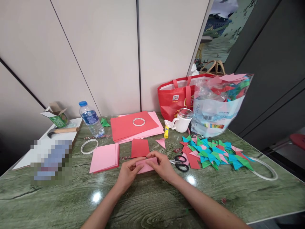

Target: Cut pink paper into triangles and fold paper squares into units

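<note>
A small pink sheet of paper (145,169), seemingly folded, is held between both hands just above the green table. My left hand (130,173) grips its left side, thumb on top. On the right side, my right hand (162,166) pinches it the same way; the fingers behind the paper are hidden. Just beyond lies a red paper square (140,148). A stack of pink squares (105,157) over red ones sits left of my hands. Black-handled scissors (181,163) lie right of my right hand, and a small folded pink triangle (161,143) is farther back.
Folded paper triangles (214,154) are heaped at right before a plastic bag (211,114) of more pieces. A white mug (183,122), glue stick (166,131) and red bag (170,98) stand behind. Larger red sheets (128,128), a water bottle (91,119) and hammer (63,130) lie back and left.
</note>
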Action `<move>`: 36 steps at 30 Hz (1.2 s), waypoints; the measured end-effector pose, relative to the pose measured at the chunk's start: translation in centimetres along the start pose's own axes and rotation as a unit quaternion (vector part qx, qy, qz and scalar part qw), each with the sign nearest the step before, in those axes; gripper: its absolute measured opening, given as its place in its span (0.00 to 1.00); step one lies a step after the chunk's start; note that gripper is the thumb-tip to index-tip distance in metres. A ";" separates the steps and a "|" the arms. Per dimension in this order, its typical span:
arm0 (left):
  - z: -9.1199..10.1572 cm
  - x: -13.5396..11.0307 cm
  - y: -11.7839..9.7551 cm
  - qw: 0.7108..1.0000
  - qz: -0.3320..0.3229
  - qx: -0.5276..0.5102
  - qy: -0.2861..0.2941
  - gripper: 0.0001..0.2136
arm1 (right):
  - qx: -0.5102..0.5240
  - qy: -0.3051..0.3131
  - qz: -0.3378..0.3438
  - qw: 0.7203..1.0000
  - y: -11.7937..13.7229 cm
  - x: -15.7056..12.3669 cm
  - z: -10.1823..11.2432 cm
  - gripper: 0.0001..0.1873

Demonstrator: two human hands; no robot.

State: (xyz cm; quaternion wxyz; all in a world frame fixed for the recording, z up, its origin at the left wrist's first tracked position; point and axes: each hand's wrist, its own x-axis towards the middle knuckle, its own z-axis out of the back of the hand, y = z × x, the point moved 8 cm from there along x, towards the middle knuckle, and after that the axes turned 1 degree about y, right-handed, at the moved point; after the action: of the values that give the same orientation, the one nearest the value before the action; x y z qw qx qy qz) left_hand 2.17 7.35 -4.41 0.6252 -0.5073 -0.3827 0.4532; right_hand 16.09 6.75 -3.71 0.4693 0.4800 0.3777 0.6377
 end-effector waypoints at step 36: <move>1.2 -0.2 -0.8 0.996 -0.023 0.047 -0.069 0.09 | 0.255 0.066 -0.154 0.952 -2.7 0.1 -1.7 0.27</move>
State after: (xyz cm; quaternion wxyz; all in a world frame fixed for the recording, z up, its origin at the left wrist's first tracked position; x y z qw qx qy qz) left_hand 1.11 7.45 -3.38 0.6306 -0.4362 -0.4148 0.4899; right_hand 15.10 7.56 -6.66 0.3980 0.4760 0.6273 0.4706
